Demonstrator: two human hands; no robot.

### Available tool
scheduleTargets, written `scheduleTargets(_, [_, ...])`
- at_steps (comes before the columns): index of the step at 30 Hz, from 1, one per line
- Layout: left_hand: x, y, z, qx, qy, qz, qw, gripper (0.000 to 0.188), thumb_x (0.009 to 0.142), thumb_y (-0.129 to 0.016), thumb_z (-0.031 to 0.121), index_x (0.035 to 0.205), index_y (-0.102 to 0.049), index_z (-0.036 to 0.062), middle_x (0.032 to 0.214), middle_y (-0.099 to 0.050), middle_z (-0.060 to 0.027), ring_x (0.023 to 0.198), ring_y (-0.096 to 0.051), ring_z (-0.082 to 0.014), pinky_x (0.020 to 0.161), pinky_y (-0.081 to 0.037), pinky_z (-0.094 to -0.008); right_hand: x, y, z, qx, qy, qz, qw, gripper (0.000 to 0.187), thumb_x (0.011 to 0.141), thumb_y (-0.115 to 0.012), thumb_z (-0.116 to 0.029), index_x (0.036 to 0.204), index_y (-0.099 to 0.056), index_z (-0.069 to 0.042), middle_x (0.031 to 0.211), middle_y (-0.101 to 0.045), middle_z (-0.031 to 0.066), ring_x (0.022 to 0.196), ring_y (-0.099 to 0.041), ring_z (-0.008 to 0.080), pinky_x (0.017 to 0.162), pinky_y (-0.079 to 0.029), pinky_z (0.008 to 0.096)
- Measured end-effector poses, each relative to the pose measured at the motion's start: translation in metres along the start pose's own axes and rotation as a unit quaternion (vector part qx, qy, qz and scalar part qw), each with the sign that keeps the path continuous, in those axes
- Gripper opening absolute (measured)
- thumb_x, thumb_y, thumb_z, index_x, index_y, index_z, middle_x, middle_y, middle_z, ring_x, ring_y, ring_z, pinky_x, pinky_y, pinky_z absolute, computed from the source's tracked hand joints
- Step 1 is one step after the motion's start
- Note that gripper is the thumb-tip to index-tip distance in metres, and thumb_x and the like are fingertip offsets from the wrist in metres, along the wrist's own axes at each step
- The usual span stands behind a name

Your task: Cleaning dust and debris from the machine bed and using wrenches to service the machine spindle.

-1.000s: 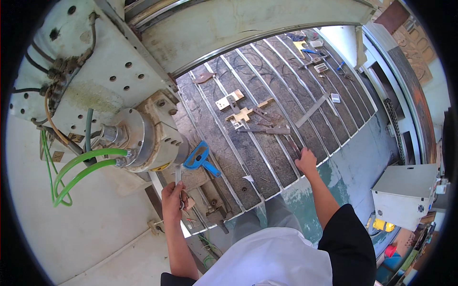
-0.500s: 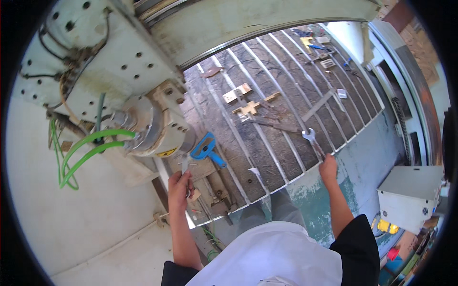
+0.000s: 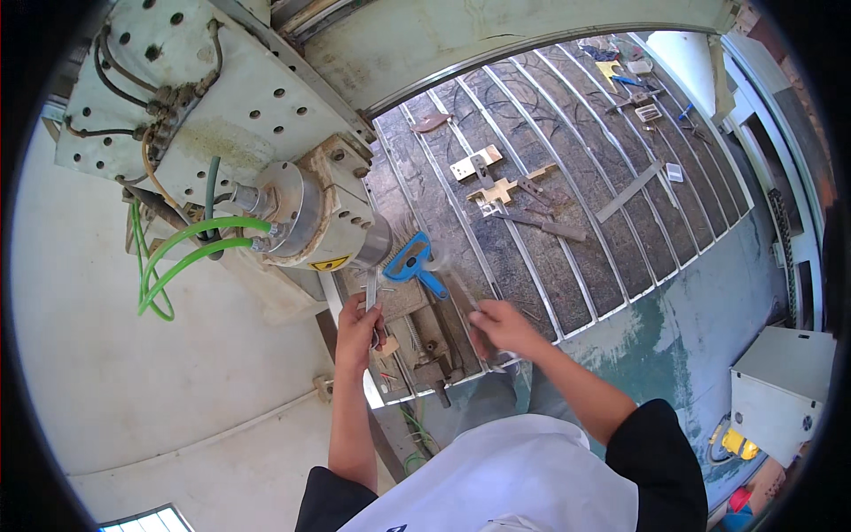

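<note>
One slatted worktop [image 3: 620,257], dark and worn between pale metal rails, fills the right. At its near left corner hangs one grey spindle [image 3: 310,213], a smooth metal cylinder on a drilled plate, with two green hoses [image 3: 177,257] looping off it. One blue brush [image 3: 412,263] of plastic lies just beside the spindle. Several flat metal clamps [image 3: 496,188] lie mid-worktop. The left hand [image 3: 359,324] grips one slim steel wrench [image 3: 371,288], upright under the spindle. The right hand [image 3: 498,326] is curled at the worktop's near edge; what it holds I cannot tell.
</note>
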State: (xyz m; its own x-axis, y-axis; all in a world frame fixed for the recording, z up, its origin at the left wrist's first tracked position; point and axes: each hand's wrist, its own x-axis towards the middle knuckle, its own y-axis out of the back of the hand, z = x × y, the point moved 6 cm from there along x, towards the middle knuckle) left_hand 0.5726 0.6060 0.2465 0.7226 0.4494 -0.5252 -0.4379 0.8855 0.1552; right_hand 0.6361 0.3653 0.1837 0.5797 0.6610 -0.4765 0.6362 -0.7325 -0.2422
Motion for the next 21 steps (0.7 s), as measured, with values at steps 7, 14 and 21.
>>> scheduleTargets(7, [-0.005, -0.021, 0.006, 0.013, -0.009, 0.009, 1.000, 0.031, 0.091, -0.056, 0.013, 0.118, -0.048, 0.0006, 0.061, -0.050, -0.0026, 0.040, -0.050, -0.0138, 0.034, -0.034, -0.0260, 0.044, -0.037, -0.022, 0.046, 0.016, -0.074, 0.996, 0.021, 0.098, -0.044, -0.014, 0.084, -0.049, 0.002, 0.062, -0.057, 0.0098, 0.049, -0.059, 0.0184, 0.044, -0.046, 0.0322])
scheduleTargets(14, [-0.004, -0.024, 0.002, 0.020, 0.005, 0.040, 0.999, 0.034, 0.091, -0.055, 0.011, 0.123, -0.047, 0.0005, 0.059, -0.049, -0.0011, 0.040, -0.049, -0.0129, 0.033, -0.034, -0.0262, 0.072, -0.026, -0.039, 0.025, 0.025, -0.134, 0.990, 0.021, 0.098, -0.044, -0.014, 0.086, -0.051, 0.002, 0.065, -0.058, 0.0104, 0.050, -0.058, 0.0186, 0.044, -0.046, 0.0325])
scheduleTargets(21, [-0.020, -0.049, 0.014, 0.414, 0.016, 0.156, 0.897, 0.088, 0.066, -0.079, 0.041, 0.130, -0.039, -0.0047, 0.088, -0.063, -0.0164, 0.083, -0.063, -0.0325, 0.071, -0.051, -0.0436, 0.084, -0.059, -0.008, 0.132, -0.024, -0.189, 0.973, 0.033, 0.097, -0.049, -0.027, 0.104, -0.057, 0.004, 0.084, -0.064, 0.0106, 0.071, -0.064, 0.0181, 0.060, -0.051, 0.0332])
